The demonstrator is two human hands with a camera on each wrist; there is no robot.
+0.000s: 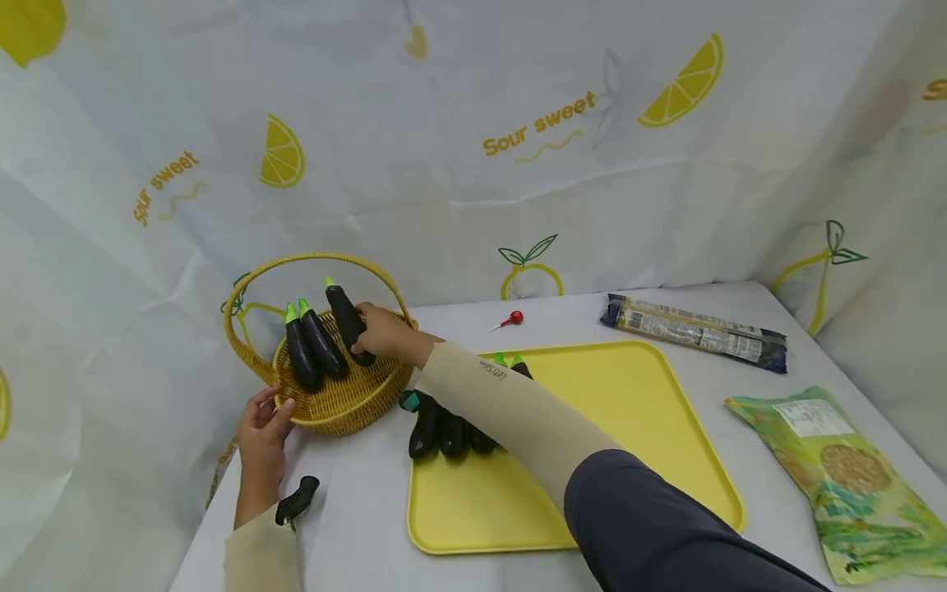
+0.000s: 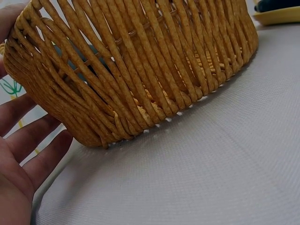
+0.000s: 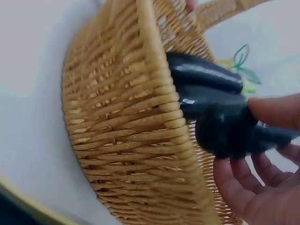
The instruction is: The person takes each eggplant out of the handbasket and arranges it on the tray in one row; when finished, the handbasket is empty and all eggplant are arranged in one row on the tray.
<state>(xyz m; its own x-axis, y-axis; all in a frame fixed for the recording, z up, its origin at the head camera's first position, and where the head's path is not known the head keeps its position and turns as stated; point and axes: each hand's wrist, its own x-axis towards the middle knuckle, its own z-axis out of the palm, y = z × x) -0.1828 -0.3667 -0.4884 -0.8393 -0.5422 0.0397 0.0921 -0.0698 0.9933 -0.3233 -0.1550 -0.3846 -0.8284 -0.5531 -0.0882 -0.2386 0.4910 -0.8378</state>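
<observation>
A wicker basket (image 1: 348,411) with a tall handle stands at the left of the table, two eggplants (image 1: 300,349) leaning side by side inside it. Over the basket's right part, the right hand (image 1: 388,333) grips a third eggplant (image 1: 344,316), green stem up. In the right wrist view that eggplant (image 3: 229,131) lies between the thumb and fingers of the right hand (image 3: 267,187), beside the basket's rim (image 3: 161,79). The left hand (image 1: 262,427) touches the basket's left rim; in the left wrist view its fingers spread along the wicker side (image 2: 140,61).
A yellow tray (image 1: 629,427) holds several eggplants (image 1: 453,434) at its left, partly hidden by the right arm. Behind it lies a small red-handled tool (image 1: 515,317). A long dark packet (image 1: 695,331) and a green bag (image 1: 851,485) lie at the right.
</observation>
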